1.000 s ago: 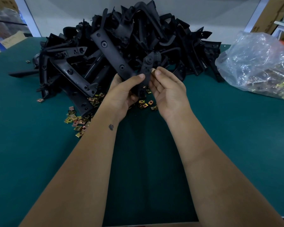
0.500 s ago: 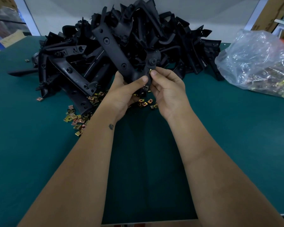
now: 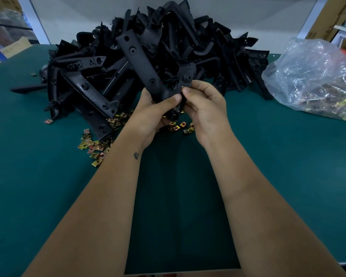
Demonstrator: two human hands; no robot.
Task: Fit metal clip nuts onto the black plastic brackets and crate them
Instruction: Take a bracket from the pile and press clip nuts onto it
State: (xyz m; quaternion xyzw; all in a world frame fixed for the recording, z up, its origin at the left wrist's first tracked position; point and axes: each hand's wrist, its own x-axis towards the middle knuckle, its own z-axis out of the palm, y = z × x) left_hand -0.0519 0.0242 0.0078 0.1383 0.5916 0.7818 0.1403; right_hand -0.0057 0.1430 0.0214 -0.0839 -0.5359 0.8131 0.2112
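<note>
Both forearms are bare; no sleeves, gloves or jewellery show. The left wrist (image 3: 136,155) carries one small dark tattoo on its inner side.

A single wide-angle view, worn on the person's head, looks forward and down along both forearms onto the dark green counter (image 3: 288,156) (its near edge shows at the bottom). The hands sit near, mid-frame; the heap of black plastic brackets (image 3: 168,47) lies just beyond.
</note>
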